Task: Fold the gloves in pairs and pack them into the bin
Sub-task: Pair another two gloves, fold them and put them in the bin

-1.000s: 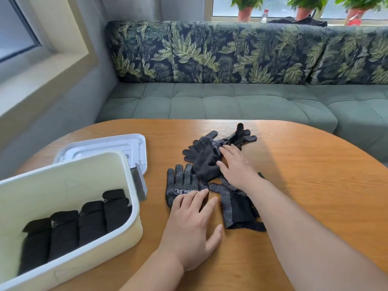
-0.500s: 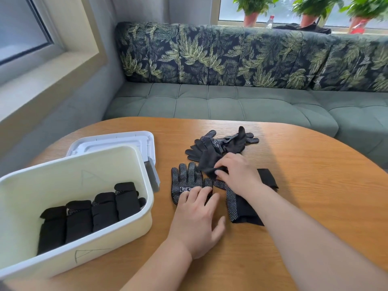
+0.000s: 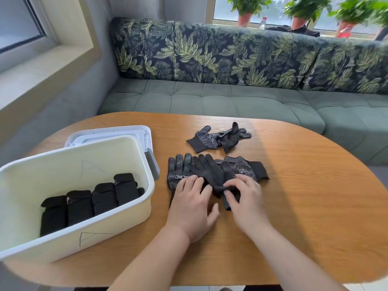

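A dotted black glove [image 3: 177,175] lies flat on the table with a plain black glove [image 3: 207,173] laid across it. My left hand [image 3: 194,206] rests flat on the dotted glove's cuff end. My right hand [image 3: 245,198] pinches the cuff of the plain glove. Another dotted glove [image 3: 245,168] lies under it to the right. Two more gloves [image 3: 218,138] lie further back. The cream bin [image 3: 134,208] at the left holds several folded glove pairs [image 3: 90,201].
The bin's white lid [image 3: 113,133] lies behind the bin. The round wooden table [image 3: 304,196] has bare surface to the right. A green sofa [image 3: 231,99] with leaf-pattern cushions runs behind the table.
My right hand has pulled the plain glove out of the far pile toward me and onto the dotted glove. The left hand has stayed on the dotted glove.
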The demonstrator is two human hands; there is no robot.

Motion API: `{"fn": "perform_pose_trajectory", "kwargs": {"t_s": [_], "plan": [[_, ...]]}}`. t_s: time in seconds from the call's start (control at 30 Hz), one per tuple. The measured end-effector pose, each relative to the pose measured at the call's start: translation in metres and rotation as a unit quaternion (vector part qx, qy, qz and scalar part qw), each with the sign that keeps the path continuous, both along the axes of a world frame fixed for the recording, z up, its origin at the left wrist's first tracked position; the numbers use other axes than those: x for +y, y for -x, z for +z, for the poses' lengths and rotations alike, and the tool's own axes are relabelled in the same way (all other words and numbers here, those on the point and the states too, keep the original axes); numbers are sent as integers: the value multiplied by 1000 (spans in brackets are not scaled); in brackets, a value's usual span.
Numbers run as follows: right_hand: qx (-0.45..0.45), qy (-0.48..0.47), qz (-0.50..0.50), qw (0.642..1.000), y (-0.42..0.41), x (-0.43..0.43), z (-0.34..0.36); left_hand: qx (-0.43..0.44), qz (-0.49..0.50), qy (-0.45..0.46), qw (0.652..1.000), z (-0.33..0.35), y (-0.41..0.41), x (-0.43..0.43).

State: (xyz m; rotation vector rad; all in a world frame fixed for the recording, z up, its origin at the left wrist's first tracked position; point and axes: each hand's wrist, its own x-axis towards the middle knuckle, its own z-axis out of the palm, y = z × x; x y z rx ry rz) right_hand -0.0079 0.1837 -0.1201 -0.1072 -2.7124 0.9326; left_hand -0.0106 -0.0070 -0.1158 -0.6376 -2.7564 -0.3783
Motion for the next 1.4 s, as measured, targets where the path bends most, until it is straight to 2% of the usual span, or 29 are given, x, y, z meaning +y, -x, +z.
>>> {"fn": "perform_pose_trajectory", "kwargs": {"t_s": [0.33,0.47,0.7,0.9,1.0,1.07,1.1,1.17,1.23,1.3,1.4], "plan": [[-44,20,34,998,42,6,3,-33,45,7,998,-16,-4,0],[-48,-2,28,998,56,13,7,-42,35,16,998,-21,-12,-7],[-25,-111,-36,993,72,12,20,-36,17,23,999,-21,-25,-31],[40,-79,-23,996,71,9,64,-43,44,-11,998,-16,-27,-30],[13,-3,-5,1000,74,1,95,-38,50,-21,998,-13,-29,-30],[7,128,-7,992,73,-9,116,-40,57,-28,997,-11,-30,-30],[5,224,-17,974,70,-17,126,-42,62,-28,997,-11,-31,-30],[-15,395,-50,917,57,-29,132,-46,69,-26,996,-10,-32,-31],[-76,484,-98,866,38,-34,119,-45,71,-24,996,-10,-32,-31],[-171,477,-119,854,13,-34,92,-38,72,-33,996,-11,-32,-31],[-295,369,-83,878,-21,-32,55,-31,71,-47,996,-11,-31,-31]]}}
